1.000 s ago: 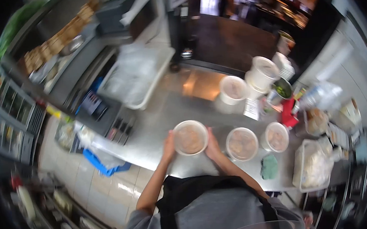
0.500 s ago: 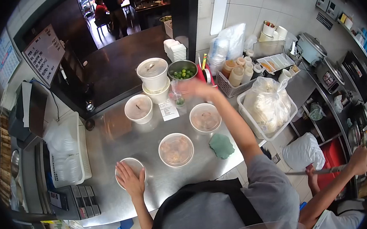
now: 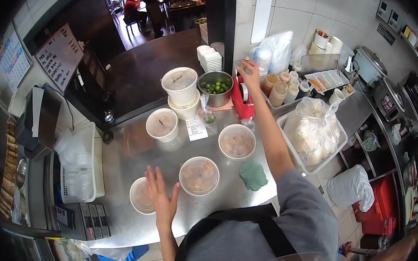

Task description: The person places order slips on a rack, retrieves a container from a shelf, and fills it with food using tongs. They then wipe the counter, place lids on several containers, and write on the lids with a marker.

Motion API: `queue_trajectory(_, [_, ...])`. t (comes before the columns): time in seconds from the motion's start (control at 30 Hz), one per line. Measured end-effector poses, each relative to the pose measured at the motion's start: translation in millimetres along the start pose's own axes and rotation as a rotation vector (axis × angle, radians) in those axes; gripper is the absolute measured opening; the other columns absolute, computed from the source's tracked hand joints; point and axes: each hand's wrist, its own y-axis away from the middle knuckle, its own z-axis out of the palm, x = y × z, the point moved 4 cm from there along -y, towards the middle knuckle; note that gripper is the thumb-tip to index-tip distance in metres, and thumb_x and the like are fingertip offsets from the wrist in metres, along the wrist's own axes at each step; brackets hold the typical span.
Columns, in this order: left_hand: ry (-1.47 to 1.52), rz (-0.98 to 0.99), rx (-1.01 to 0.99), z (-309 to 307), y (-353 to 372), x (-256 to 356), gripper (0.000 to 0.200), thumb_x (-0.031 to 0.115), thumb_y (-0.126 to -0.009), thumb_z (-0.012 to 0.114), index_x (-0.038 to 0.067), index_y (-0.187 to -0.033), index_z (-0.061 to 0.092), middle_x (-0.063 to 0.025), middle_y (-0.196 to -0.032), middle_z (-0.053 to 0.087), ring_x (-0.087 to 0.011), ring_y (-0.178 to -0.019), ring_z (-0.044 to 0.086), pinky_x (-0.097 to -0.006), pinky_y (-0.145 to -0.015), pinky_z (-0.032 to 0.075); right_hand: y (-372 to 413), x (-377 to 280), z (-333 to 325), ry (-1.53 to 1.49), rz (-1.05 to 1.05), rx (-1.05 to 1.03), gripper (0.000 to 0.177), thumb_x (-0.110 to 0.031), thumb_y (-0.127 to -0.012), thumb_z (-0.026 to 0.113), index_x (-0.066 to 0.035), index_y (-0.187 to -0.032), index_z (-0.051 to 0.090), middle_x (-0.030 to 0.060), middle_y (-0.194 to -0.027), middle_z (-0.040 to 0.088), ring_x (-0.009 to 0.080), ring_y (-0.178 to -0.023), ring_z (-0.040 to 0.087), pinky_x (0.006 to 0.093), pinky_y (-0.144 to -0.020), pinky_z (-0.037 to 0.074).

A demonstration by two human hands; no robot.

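My right hand (image 3: 249, 76) is above the red tape dispenser (image 3: 244, 98), its fingers pinched round a thin yellow-green marker (image 3: 246, 59). My left hand (image 3: 162, 198) is open, fingers spread, over the right edge of a lidded bowl (image 3: 139, 197). Beside it stand a second lidded bowl (image 3: 199, 176) and, farther back, a third (image 3: 237, 141). Another lidded bowl (image 3: 162, 124) sits near two stacked tubs (image 3: 180, 83). A printed receipt (image 3: 196, 128) lies by a small clear bag (image 3: 208, 117) with green contents.
A metal bowl of limes (image 3: 216, 87) stands behind the bag. To the right are sauce bottles (image 3: 279, 93) and a white bin (image 3: 315, 168) of bagged food. A green cloth (image 3: 253, 175) lies near the front edge. At lower right, a co-worker's hand (image 3: 347, 248) shows.
My right hand has moved right to the dispenser and taken hold of the marker. My left hand has lifted off the bowl's lid and shifted right. The co-worker has moved mostly out of view.
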Motion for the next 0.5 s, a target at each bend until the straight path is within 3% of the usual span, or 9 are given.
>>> queue_trajectory(0.07, [0.190, 0.101, -0.015, 3, -15, 27, 0.077, 0.020, -0.078, 0.064, 0.004, -0.139, 0.019, -0.0199, -0.143, 0.017, -0.0369, -0.131, 0.019, -0.0428, -0.105, 0.019, 10, -62, -39, -0.091, 0.044, -0.067, 0.027, -0.013, -0.075, 0.068, -0.001, -0.098, 0.064, 0.0125, -0.106, 0.051, 0.0230, -0.096, 0.052, 0.0314, -0.084, 0.042])
queue_trajectory(0.17, [0.555, 0.181, -0.108, 23, -35, 78, 0.077, 0.019, -0.079, 0.064, 0.003, -0.139, 0.017, -0.0195, -0.144, 0.016, -0.0319, -0.130, 0.025, -0.0410, -0.104, 0.023, 46, -135, -82, -0.596, 0.286, -0.131, 0.023, -0.002, -0.078, 0.061, 0.000, -0.100, 0.062, 0.0109, -0.110, 0.049, 0.0193, -0.098, 0.053, 0.0296, -0.087, 0.042])
queue_trajectory(0.23, [0.857, 0.142, -0.089, 46, -40, 112, 0.070, 0.020, -0.084, 0.059, 0.003, -0.138, 0.018, -0.0184, -0.137, 0.030, -0.0278, -0.117, 0.043, -0.0364, -0.094, 0.038, 73, -169, -107, -0.819, 0.417, -0.169, 0.018, 0.003, -0.079, 0.058, 0.002, -0.096, 0.062, 0.0100, -0.111, 0.048, 0.0186, -0.095, 0.055, 0.0302, -0.087, 0.043])
queue_trajectory(0.27, [1.015, 0.063, -0.241, 63, -40, 122, 0.059, 0.019, -0.086, 0.056, 0.003, -0.134, 0.025, -0.0162, -0.129, 0.037, -0.0234, -0.108, 0.047, -0.0325, -0.086, 0.040, 87, -180, -114, -0.940, 0.499, -0.181, 0.013, 0.004, -0.079, 0.057, 0.002, -0.091, 0.062, 0.0098, -0.110, 0.048, 0.0186, -0.093, 0.056, 0.0307, -0.087, 0.044])
queue_trajectory(0.33, [1.323, -0.106, -0.565, 95, -35, 140, 0.039, 0.018, -0.091, 0.049, 0.003, -0.125, 0.037, -0.0118, -0.113, 0.050, -0.0146, -0.091, 0.056, -0.0247, -0.071, 0.045, 116, -186, -125, -0.934, 0.515, -0.279, 0.018, 0.004, -0.079, 0.056, 0.000, -0.097, 0.056, 0.0089, -0.107, 0.048, 0.0183, -0.089, 0.057, 0.0302, -0.081, 0.048])
queue_trajectory(0.43, [1.350, -0.216, -1.009, 115, -19, 162, 0.020, 0.021, -0.094, 0.042, 0.005, -0.105, 0.044, -0.0020, -0.084, 0.051, -0.0060, -0.066, 0.048, -0.0190, -0.056, 0.038, 134, -208, -148, -1.074, 0.670, -0.125, 0.031, 0.001, -0.081, 0.055, -0.004, -0.110, 0.045, 0.0072, -0.100, 0.048, 0.0127, -0.077, 0.055, 0.0245, -0.067, 0.048])
queue_trajectory(0.5, [1.367, -0.131, -1.037, 120, -11, 175, 0.018, 0.024, -0.095, 0.041, 0.006, -0.099, 0.044, 0.0002, -0.078, 0.047, -0.0052, -0.063, 0.043, -0.0195, -0.054, 0.036, 142, -204, -161, -1.263, 0.805, -0.080, 0.035, -0.001, -0.083, 0.053, -0.008, -0.115, 0.039, 0.0068, -0.097, 0.047, 0.0091, -0.067, 0.050, 0.0217, -0.059, 0.044])
